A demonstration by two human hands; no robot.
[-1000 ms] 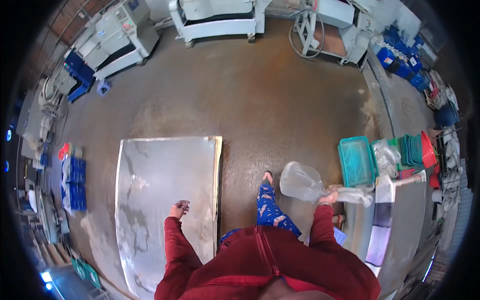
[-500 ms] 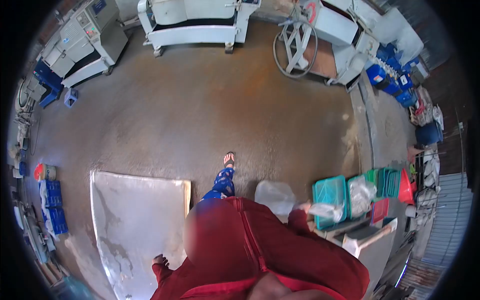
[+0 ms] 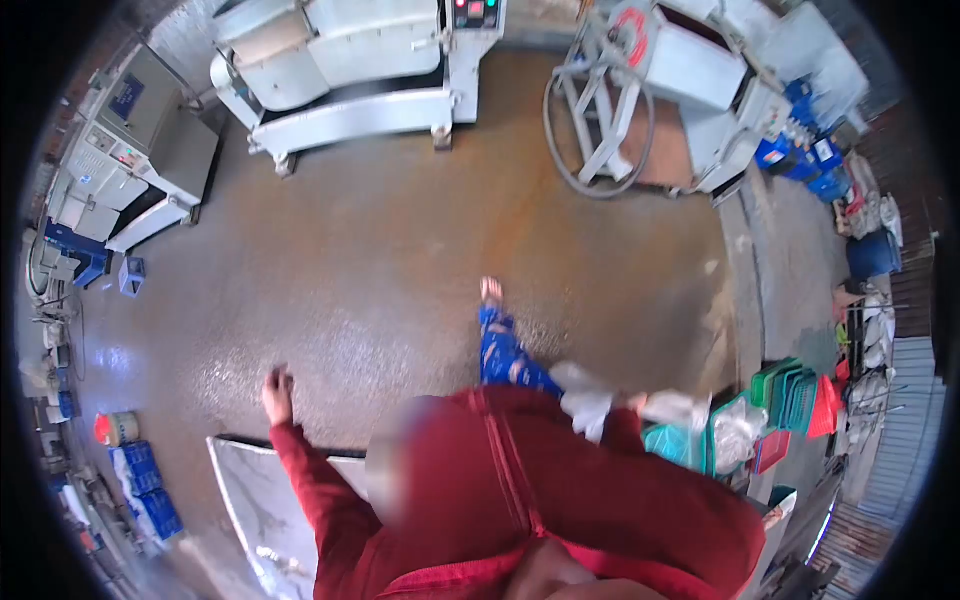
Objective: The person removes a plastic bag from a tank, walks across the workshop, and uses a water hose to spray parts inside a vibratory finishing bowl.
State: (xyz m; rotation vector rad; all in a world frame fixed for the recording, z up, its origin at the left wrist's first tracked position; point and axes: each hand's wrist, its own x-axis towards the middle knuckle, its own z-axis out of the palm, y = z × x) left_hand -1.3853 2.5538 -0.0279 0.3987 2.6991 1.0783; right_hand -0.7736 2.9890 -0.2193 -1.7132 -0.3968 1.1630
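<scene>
Wet brown floor [image 3: 400, 240] spread across the middle of the frame, with a white machine [image 3: 350, 115] at the top and a grey cabinet [image 3: 165, 130] at the upper left. From where I stood, I saw a person in a red jacket [image 3: 590, 470] with one foot [image 3: 491, 290] forward near the centre, below the machine.

Clear plastic bag [image 3: 588, 408] was the thing in hand, a little right of centre in the lower half of the frame. The right hand [image 3: 632, 402] was closed around it, and pale plastic showed on both sides of the fist; blur kept me from telling whether it was all one bag. Its length ran roughly sideways, one end toward the trousers [image 3: 510, 355], the other pointing right above a teal basket [image 3: 665, 447]. I could not tell whether it touched the basket.

The left hand [image 3: 278, 392] hung well apart from the bag, at the left over the floor, fingers loosely parted and touching nothing I could make out. Below it, at the lower left, lay a metal tabletop [image 3: 245, 480]. So the right hand was clearly nearer both the bag and the green baskets [image 3: 785, 390] at the right.
</scene>
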